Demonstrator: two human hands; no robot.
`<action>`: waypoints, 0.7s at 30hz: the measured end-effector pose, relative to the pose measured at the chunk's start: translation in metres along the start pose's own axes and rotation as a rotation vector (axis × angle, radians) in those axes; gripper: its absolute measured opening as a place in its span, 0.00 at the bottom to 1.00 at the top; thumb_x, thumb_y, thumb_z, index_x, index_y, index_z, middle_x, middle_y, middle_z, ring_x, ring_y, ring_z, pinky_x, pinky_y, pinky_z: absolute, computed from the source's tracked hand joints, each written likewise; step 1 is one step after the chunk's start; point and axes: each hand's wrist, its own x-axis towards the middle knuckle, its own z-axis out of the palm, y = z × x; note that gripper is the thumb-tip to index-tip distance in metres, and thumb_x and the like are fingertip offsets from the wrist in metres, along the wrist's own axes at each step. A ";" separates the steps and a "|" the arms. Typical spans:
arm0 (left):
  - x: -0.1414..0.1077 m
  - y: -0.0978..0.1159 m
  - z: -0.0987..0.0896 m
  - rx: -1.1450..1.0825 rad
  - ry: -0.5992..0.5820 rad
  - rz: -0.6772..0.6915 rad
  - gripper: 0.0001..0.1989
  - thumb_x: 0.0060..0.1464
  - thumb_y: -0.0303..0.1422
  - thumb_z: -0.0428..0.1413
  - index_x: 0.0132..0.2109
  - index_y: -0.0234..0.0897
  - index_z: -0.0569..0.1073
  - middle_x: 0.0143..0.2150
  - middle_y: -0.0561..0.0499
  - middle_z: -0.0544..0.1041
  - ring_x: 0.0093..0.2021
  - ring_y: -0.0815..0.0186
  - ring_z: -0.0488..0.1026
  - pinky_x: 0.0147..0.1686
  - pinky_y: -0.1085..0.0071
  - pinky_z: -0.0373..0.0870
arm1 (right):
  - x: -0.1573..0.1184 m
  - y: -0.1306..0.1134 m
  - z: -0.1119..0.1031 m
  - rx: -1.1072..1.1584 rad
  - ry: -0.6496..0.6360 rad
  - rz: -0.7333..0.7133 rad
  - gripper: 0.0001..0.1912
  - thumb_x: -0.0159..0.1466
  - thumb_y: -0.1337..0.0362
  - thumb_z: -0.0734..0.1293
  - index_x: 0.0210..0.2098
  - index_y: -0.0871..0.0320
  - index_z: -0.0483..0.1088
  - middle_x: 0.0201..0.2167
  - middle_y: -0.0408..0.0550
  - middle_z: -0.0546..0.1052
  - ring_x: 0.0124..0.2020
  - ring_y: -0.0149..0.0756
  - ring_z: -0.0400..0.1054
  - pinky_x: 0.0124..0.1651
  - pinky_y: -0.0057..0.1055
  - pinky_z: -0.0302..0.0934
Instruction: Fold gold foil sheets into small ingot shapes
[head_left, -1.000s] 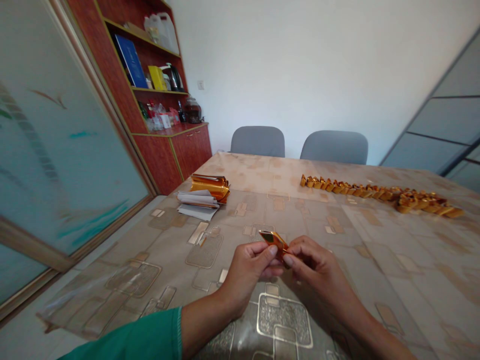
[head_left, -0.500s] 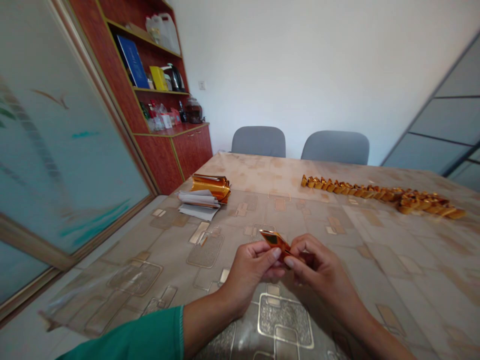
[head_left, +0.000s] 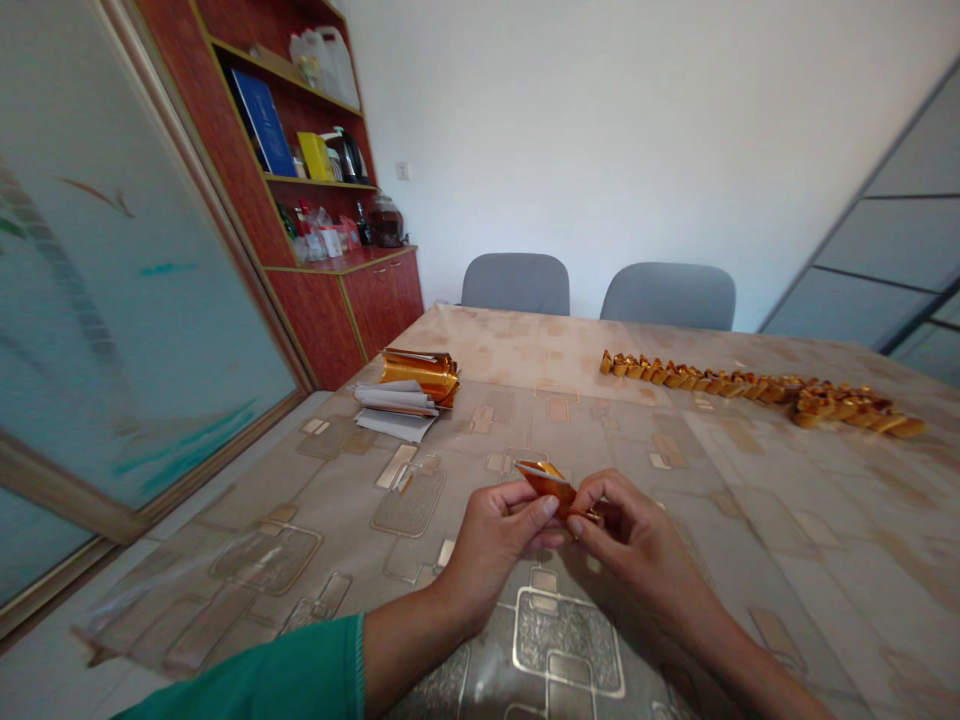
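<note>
Between my two hands, above the table, is a folded piece of gold foil paper. My left hand pinches its left side between thumb and fingers. On the other side, my right hand grips the right end, with the thumb near the lower edge and the fingers curled behind. Part of the paper is hidden by the fingers. A stack of gold foil sheets with pale undersides lies farther off to the left. At the right, folded gold paper pieces stand in a long row.
A patterned plastic cloth covers the table. Two grey chairs are at its far side, before a white wall. A red-brown cabinet with shelves and a frosted glass door are on the left.
The foil paper has tilted slightly, and its upper opening shows more of the gold inside. The fingers of my right hand have shifted a little at its right end.
</note>
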 end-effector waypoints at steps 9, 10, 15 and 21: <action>-0.002 -0.001 0.000 0.041 -0.021 -0.032 0.21 0.42 0.44 0.72 0.37 0.31 0.83 0.33 0.46 0.81 0.31 0.69 0.76 0.33 0.76 0.74 | 0.001 0.001 -0.003 -0.053 -0.052 -0.038 0.05 0.62 0.63 0.67 0.30 0.55 0.71 0.29 0.43 0.71 0.28 0.33 0.64 0.30 0.30 0.56; -0.003 -0.001 0.000 0.048 -0.023 -0.034 0.21 0.42 0.44 0.72 0.37 0.31 0.83 0.33 0.46 0.81 0.30 0.69 0.76 0.32 0.77 0.73 | 0.001 0.002 -0.004 -0.092 -0.059 -0.059 0.05 0.62 0.63 0.67 0.30 0.55 0.72 0.29 0.43 0.72 0.29 0.34 0.65 0.31 0.30 0.56; -0.003 -0.002 0.000 0.034 0.018 -0.050 0.22 0.41 0.44 0.72 0.36 0.30 0.82 0.32 0.46 0.80 0.30 0.69 0.75 0.31 0.76 0.73 | 0.001 0.001 -0.003 -0.181 -0.071 -0.140 0.06 0.63 0.65 0.66 0.30 0.55 0.73 0.29 0.43 0.72 0.31 0.35 0.65 0.33 0.31 0.56; -0.001 -0.002 0.001 -0.026 0.104 -0.055 0.24 0.37 0.45 0.73 0.36 0.29 0.81 0.32 0.47 0.80 0.30 0.70 0.75 0.33 0.74 0.75 | -0.003 -0.005 0.000 0.170 -0.074 0.087 0.09 0.64 0.56 0.68 0.40 0.55 0.71 0.32 0.43 0.73 0.31 0.34 0.67 0.33 0.30 0.59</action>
